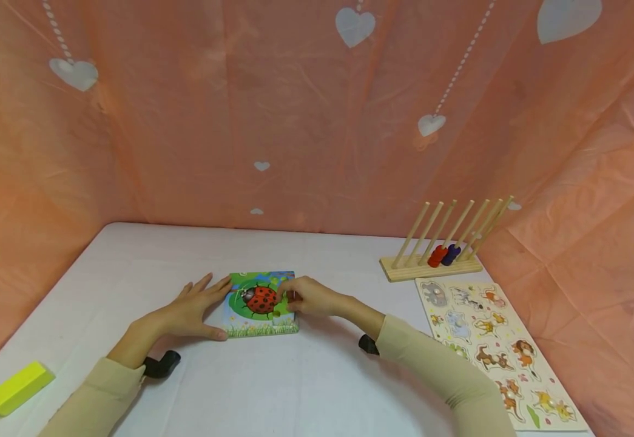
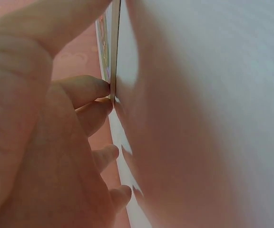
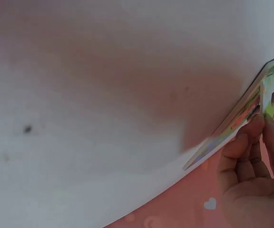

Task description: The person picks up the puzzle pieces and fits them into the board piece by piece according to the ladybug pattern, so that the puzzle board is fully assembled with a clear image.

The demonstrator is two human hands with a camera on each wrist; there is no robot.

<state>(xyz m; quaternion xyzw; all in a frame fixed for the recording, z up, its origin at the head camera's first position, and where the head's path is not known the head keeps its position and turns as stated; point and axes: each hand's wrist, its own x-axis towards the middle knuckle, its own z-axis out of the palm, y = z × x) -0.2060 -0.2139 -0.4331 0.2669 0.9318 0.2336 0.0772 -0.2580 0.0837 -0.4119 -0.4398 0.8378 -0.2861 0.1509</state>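
Note:
A square jigsaw puzzle board (image 1: 237,328) with a red ladybug picture lies flat on the white table. My left hand (image 1: 191,308) is spread at its left side, fingertips and thumb touching the edge; the left wrist view shows those fingers (image 2: 92,90) against the board's thin side. Over the board's right part, my right hand (image 1: 313,296) pinches a puzzle piece (image 3: 267,92) between thumb and fingers. In the right wrist view the piece is tilted up from the board, green and pale in colour. A light patch shows at the board's lower right. The piece is mostly hidden by fingers in the head view.
A wooden peg stand (image 1: 398,273) with red and dark blue beads stands at the back right. In front of it lies an animal peg puzzle (image 1: 475,328). A yellow-green block (image 1: 19,388) lies at the left edge. Peach curtains (image 1: 295,121) surround the table.

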